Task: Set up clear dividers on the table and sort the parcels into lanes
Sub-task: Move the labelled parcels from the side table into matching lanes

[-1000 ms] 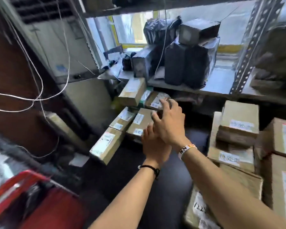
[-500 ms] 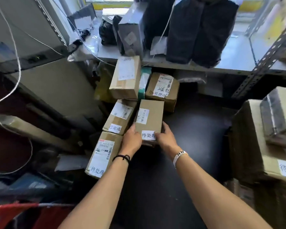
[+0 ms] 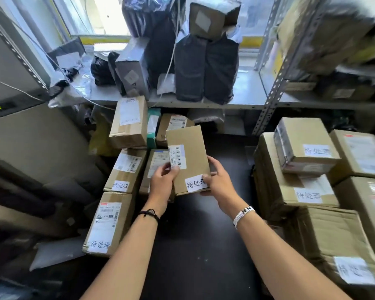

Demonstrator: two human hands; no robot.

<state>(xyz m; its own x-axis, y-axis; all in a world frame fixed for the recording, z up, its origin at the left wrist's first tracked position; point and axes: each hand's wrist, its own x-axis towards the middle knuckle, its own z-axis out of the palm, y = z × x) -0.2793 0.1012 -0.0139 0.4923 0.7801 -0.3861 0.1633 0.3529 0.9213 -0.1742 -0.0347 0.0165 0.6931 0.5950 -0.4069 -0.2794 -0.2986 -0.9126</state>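
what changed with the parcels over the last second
The left hand and right hand reached in, took hold of the labelled parcel at its near end and lifted it off the box beneath. The left row of boxes and the right stacks stayed put.

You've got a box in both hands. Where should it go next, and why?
Probably carry the box to the right, toward the pile there. Its white label shows the same writing as labels on that pile, and the left hand and right hand hold it lifted.
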